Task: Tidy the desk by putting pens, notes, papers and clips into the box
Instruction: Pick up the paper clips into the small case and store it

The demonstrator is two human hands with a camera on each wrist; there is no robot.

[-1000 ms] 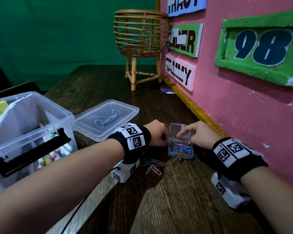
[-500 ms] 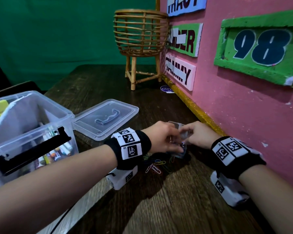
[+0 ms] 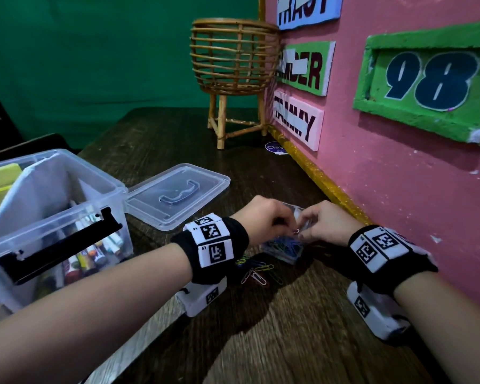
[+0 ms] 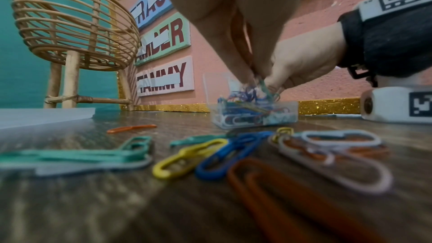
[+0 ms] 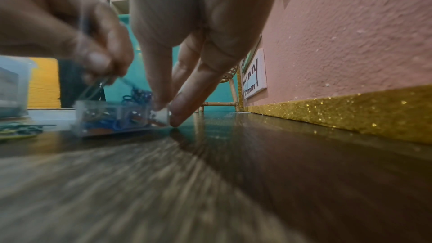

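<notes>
My left hand (image 3: 263,221) is bunched over the small clear case (image 4: 254,115) of paper clips, fingertips pinched together on a few clips at the top of the heap. My right hand (image 3: 326,224) meets it from the other side: its fingers (image 5: 184,110) reach down and touch the case's end wall and the surface (image 3: 275,342), steadying the case; whether it also pinches a clip, I cannot tell. The case sits on the surface close to the pink wall (image 3: 399,203), its thin lid standing open behind the heap. Loose clips (image 4: 233,151) in green, yellow, blue, orange and white lie scattered just in front of the case, under my left wrist. To my left stands the big clear box (image 3: 9,245) with pens and papers inside, its lid (image 3: 178,195) lying flat beside it. A wicker basket (image 3: 233,59) on legs stands at the far corner.
</notes>
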